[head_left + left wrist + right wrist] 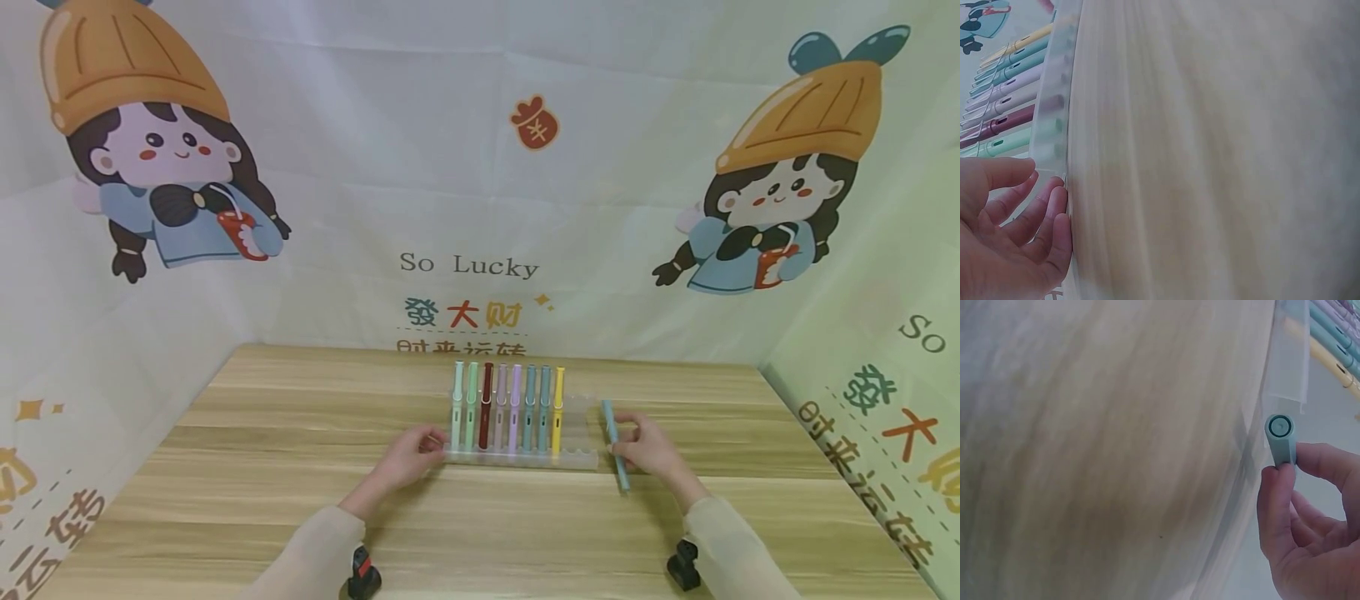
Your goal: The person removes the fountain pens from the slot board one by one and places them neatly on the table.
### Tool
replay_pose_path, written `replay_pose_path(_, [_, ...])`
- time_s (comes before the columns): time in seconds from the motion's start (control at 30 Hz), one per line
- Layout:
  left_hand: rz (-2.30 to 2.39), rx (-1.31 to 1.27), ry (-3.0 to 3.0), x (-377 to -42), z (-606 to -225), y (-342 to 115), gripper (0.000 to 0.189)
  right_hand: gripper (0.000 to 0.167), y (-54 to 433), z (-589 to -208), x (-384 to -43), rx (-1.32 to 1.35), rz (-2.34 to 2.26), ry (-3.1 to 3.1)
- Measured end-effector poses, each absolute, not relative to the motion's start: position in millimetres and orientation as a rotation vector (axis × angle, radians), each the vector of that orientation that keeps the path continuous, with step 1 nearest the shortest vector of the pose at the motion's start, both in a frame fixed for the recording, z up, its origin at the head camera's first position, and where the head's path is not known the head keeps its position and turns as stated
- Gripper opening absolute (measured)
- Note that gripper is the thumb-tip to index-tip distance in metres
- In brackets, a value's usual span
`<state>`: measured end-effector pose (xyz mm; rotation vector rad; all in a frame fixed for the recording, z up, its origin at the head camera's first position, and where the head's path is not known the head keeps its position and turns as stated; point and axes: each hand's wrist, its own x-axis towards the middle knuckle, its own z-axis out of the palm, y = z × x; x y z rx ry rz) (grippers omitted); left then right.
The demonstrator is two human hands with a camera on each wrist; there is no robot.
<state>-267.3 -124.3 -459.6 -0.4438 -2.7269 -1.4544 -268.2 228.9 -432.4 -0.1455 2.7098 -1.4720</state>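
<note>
A clear plastic pen rack [517,459] stands on the table, holding a row of capped pens. They run from pale green [457,417] at the left through dark red [487,407], lilac and teal to yellow [558,417]. At the rack's left end, my left hand [408,458] touches the corner with loosely bent fingers; thumb and fingers lie by the end in the left wrist view. Just right of the rack, my right hand [651,450] pinches a teal pen [616,450] between thumb and fingers. That pen tilts, and its round end [1280,427] faces the right wrist camera.
Slots at the rack's right end [581,425] hold no pen. The wooden table [480,533] extends around the rack. A printed cloth [480,183] hangs behind and at both sides. Black devices [363,575] sit on both wrists.
</note>
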Motion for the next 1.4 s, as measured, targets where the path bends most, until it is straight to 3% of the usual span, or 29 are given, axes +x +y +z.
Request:
replay_pose_path(0.7, [-1.472, -0.449, -2.723, -266, -458, -124, 0.015, 0.043, 221, -436, -270, -0.074, -1.102, 2.872])
replay_pose_path(1.1, [-1.447, -0.451, -2.726, -266, -458, -123, 0.015, 0.042, 224, -431, -268, -0.056, -1.235, 2.837])
replay_pose_path(1.4, [-1.467, -0.438, -2.732, -266, -458, -123, 0.015, 0.036, 212, -427, -267, -0.248, -1.361, 2.982])
